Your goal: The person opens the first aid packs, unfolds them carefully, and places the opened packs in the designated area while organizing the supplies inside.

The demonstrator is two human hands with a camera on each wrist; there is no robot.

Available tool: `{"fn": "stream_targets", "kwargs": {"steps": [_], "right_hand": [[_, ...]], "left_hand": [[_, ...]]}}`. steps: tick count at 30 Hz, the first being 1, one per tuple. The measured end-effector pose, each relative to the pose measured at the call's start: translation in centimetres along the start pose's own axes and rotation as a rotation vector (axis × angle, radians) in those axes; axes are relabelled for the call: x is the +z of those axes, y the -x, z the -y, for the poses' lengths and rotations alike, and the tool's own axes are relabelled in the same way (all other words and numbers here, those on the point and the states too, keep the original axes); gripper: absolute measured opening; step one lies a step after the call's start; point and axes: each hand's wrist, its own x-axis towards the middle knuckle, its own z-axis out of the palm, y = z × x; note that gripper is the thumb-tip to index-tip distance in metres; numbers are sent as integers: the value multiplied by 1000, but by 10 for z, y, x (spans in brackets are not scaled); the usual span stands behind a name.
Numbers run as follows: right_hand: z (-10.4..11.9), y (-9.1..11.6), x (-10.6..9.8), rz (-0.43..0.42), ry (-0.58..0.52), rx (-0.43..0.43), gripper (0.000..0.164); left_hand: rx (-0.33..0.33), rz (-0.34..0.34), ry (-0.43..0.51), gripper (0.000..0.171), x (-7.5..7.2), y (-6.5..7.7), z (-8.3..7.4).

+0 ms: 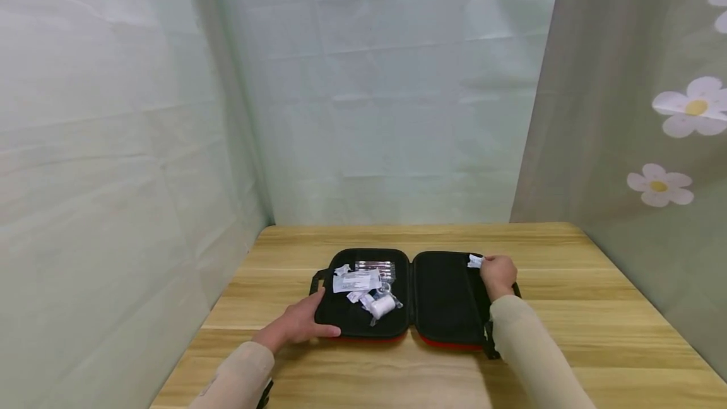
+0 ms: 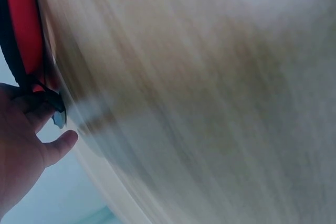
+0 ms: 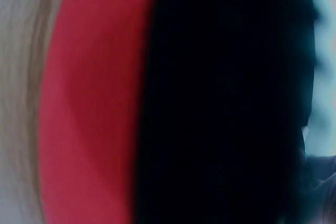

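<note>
A black-lined case with a red shell (image 1: 363,327) lies unfolded on the table. My left hand (image 1: 303,320) rests at its front left corner, thumb spread along the front edge; in the left wrist view that hand (image 2: 23,140) is beside the red shell (image 2: 25,24). At the far right, my right hand (image 1: 498,275) pinches a small white packet (image 1: 474,261) by the pocket of the right half (image 1: 443,295). The left half holds a flat white packet (image 1: 356,281), a white bandage roll (image 1: 382,307) and a clear pack of swabs (image 1: 376,267).
The case stands on a wood-grain table (image 1: 409,371). A black carry handle (image 1: 318,279) sticks out on its left side. Pale curtains (image 1: 397,93) hang behind the table and at both sides. Red shell and black trim (image 3: 94,103) fill much of the right wrist view.
</note>
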Motion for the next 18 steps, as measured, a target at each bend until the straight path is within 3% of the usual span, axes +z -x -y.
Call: {"fn": "stream_targets", "kwargs": {"steps": [8, 14, 18], "right_hand": [[2, -2, 3, 29, 80, -31, 23], [3, -1, 4, 11, 154, 16, 24], [2, -3, 6, 92, 103, -4, 23]], "left_hand": [[-7, 0, 3, 117, -2, 3, -2], [-2, 8, -6, 117, -1, 3, -3], [-5, 9, -4, 118, 0, 2, -1]]}}
